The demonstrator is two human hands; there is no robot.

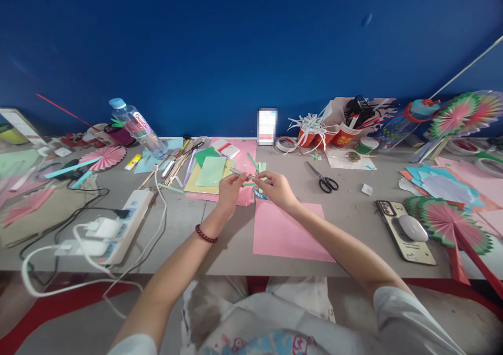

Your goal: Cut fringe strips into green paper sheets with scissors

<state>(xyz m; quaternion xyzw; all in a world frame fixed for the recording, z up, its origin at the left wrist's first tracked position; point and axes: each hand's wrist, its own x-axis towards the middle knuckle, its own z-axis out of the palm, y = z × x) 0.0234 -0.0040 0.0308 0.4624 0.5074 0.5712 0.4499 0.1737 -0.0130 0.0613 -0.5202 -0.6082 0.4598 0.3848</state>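
Both hands meet over the middle of the table, pinching a thin pale strip (236,171) whose material I cannot make out. My left hand (231,191), with a dark red bead bracelet at its wrist, grips it between thumb and fingers. From the other side, my right hand (275,188) has its fingertips closed at the strip's right end. Below the right hand lies a pink paper sheet (288,232). Just behind and left of the hands are light green paper (211,171), darker green paper and more pink paper. A blue curved piece (260,193) shows under the fingers.
Black-handled scissors (325,181) lie to the right, with a phone (404,234) bearing a white mouse (412,228) beyond. Left are a power strip (131,224) with trailing cables and a leaning plastic bottle (139,127). A phone (267,127) stands against the blue wall, near red cups (346,136).
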